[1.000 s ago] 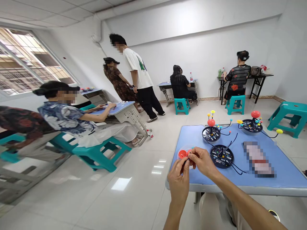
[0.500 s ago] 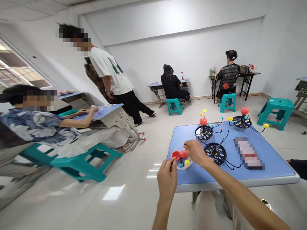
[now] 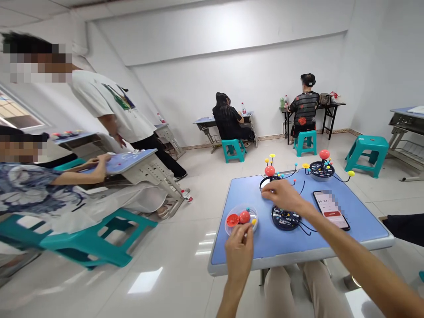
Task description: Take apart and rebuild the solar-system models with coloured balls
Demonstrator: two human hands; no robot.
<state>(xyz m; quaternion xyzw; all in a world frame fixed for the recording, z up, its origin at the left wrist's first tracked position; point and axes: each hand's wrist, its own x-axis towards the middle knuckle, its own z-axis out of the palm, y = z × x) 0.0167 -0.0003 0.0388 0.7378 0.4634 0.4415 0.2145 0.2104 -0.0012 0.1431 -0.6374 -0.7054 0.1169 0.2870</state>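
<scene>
At the near rim of a clear plastic bowl (image 3: 227,229), my left hand (image 3: 239,247) is closed with thumb and fingertips together; whatever they hold is hidden. Inside the bowl lie a red half shell (image 3: 232,220), a red ball (image 3: 244,217) and small blue and yellow pieces. My right hand (image 3: 284,196) is pinched closed above a black round base (image 3: 285,222) with bent black rods, and anything in its fingertips is too small to make out. Behind it stands a planet model with a red ball (image 3: 270,171) on top, its base partly covered by my right hand.
A second finished-looking planet model (image 3: 322,169) stands at the table's back right. A phone (image 3: 331,211) lies on the blue table (image 3: 361,229). Teal stools (image 3: 367,152), other desks and several people are around; one person (image 3: 112,110) stands at the left.
My right hand has gone from the bowl to above the black base. My left hand remains at the bowl, its fingers now at the near rim. The standing person has moved left; the view has shifted.
</scene>
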